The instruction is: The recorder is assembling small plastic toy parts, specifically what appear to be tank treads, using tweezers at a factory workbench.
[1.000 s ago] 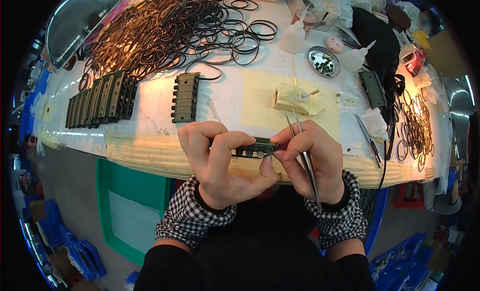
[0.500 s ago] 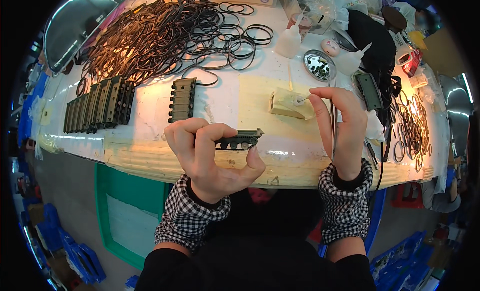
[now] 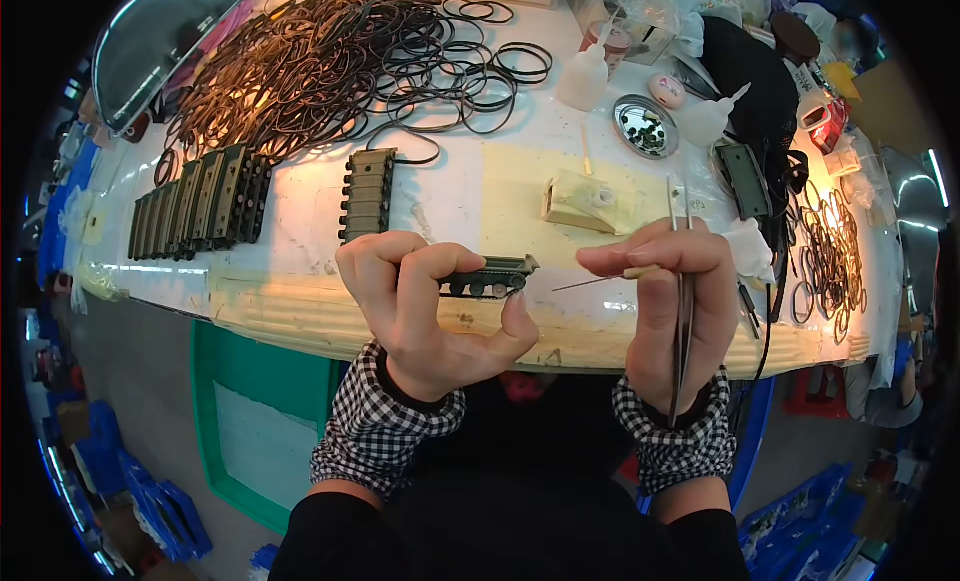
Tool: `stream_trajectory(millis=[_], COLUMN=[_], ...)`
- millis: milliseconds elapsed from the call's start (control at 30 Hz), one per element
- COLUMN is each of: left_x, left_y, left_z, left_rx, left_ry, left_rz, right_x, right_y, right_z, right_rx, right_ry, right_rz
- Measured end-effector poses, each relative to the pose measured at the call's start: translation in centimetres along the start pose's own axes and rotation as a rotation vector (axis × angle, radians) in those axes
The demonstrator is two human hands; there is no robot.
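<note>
My left hand (image 3: 425, 321) pinches a small olive-green toy tank chassis (image 3: 507, 271) with road wheels along its side, held level above the table's front edge. In my right hand (image 3: 705, 281) a thin needle-like tool (image 3: 590, 283) with a pale handle is held between thumb and fingers, its tip pointing left toward the chassis but apart from it. The same hand grips metal tweezers (image 3: 685, 331), points up, lying along the palm. Beyond the hands sits a cream-coloured block (image 3: 575, 206) with a small round cup on its top.
Standing at left are rows of green chassis (image 3: 215, 201), with another stack (image 3: 368, 191) nearer the middle. Black rubber bands (image 3: 300, 81) heap up behind. At back right are a metal dish (image 3: 622, 141) of small dark parts and white squeeze bottles (image 3: 582, 81).
My right hand has drawn the needle-like tool away from the cream block, down and toward the chassis. The left hand keeps its pinch, shifted slightly right.
</note>
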State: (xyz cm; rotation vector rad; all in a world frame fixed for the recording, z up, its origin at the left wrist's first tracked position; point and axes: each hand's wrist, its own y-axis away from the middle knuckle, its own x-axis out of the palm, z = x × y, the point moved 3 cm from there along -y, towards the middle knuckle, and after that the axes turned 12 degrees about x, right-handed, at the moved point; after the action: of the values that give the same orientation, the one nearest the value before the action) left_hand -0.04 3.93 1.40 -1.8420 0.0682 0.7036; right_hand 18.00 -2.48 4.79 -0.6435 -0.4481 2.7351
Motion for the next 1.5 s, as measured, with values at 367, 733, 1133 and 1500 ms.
stream_trajectory(millis=[367,733,1133,1500], left_x=[0.0,0.1,0.0,0.3], left_y=[0.3,0.2,0.1,0.4], left_z=[0.0,0.0,0.0,0.5], left_rx=[0.004,0.000,-0.017,-0.071], left_ry=[0.001,0.003,0.016,0.082], left_rz=[-0.026,-0.017,-0.007,-0.093], right_x=[2.5,2.4,-1.0,0.0], right_y=[0.2,0.1,-2.6,-1.4], right_z=[-0.5,-0.2,-2.5,-0.6], right_rx=[0.105,0.153,-0.145,-0.283], right_ry=[-0.318,-0.467,0.507,0.470], right_rz=[-0.001,-0.091,-0.416,-0.289])
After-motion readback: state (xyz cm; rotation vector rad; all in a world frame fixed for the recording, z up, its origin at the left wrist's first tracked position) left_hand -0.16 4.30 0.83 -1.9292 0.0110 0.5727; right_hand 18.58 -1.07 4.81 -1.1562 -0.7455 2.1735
